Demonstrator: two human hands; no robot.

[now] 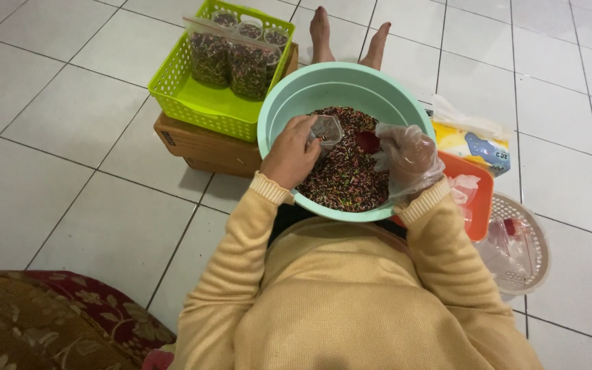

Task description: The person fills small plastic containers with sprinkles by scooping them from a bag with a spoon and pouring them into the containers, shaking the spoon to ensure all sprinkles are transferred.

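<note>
A mint green bowl [289, 103] rests on my lap, filled with dark multicoloured sprinkles [346, 179]. My left hand [290, 155] grips a small clear plastic bag [326, 129] held over the sprinkles, its mouth facing right. My right hand [408, 156] wears a clear plastic glove and holds a small red scoop [368, 142] just beside the bag's opening. My yellow sweater sleeves reach in from below.
A lime green basket [200, 103] with several filled bags of sprinkles [231, 58] sits on a cardboard box [203, 145] at the left. An orange tray [477, 199], a tissue pack [471, 140] and a round white basket [525, 247] lie right. My bare feet [347, 38] rest beyond the bowl.
</note>
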